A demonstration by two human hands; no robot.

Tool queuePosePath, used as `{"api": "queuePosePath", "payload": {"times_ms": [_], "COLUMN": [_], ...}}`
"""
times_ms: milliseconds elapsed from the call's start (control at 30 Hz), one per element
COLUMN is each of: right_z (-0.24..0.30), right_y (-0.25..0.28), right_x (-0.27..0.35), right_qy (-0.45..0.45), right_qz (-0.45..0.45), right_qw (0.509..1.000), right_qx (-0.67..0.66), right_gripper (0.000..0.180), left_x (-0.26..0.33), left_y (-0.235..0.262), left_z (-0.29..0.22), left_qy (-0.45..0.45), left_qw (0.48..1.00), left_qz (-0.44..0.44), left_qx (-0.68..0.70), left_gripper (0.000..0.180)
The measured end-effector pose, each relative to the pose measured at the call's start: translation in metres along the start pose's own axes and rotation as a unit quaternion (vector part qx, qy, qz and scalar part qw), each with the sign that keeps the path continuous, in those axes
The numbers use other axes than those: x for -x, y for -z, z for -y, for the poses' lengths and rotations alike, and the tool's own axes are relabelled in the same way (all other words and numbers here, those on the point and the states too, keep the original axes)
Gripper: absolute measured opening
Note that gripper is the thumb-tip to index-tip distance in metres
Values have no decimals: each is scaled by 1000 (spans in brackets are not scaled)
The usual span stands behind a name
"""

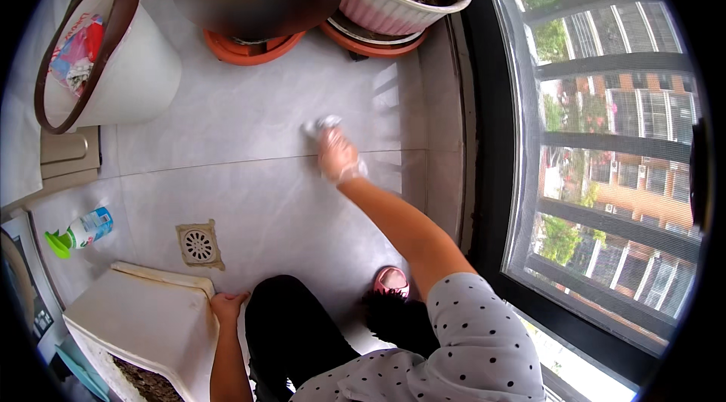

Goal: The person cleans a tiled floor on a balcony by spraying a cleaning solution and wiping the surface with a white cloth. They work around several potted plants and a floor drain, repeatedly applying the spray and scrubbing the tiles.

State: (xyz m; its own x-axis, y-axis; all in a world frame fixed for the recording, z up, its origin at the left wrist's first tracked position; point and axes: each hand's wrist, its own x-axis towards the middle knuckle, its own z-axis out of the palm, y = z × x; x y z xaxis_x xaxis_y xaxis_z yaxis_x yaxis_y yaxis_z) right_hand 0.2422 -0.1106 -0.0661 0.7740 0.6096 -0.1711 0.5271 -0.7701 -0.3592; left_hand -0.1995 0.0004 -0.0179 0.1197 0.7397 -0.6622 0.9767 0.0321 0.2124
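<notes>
My right hand (336, 156), in a thin clear glove, reaches forward and presses a small white cloth (321, 125) onto the grey floor tiles (257, 122). The hand is blurred by motion. My left hand (227, 305) rests on the corner of a cream plastic planter box (151, 319) at the lower left, its fingers curled over the edge. I crouch low, with dark trousers and a pink shoe (391, 281) visible under me.
A white bin (140, 62) with rubbish stands at the far left. Two potted plants on orange saucers (253, 50) sit at the back. A spray bottle (79, 232) lies at left beside a square floor drain (199, 245). A barred window (605, 160) runs along the right.
</notes>
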Motion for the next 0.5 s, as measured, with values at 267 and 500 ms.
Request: {"api": "queuePosePath", "payload": {"times_ms": [267, 500], "right_z": [-81, -3], "right_y": [113, 12], "right_x": [-8, 85], "right_qy": [-316, 187], "right_qz": [16, 52], "right_qw": [932, 978], "right_qx": [-178, 75], "right_gripper": [34, 29], "left_x": [-6, 0], "left_y": [-9, -1], "left_z": [-5, -9], "left_qy": [-22, 17], "left_qw": [999, 1000], "left_qz": [24, 19], "left_qx": [-34, -8], "left_gripper": [38, 38]}}
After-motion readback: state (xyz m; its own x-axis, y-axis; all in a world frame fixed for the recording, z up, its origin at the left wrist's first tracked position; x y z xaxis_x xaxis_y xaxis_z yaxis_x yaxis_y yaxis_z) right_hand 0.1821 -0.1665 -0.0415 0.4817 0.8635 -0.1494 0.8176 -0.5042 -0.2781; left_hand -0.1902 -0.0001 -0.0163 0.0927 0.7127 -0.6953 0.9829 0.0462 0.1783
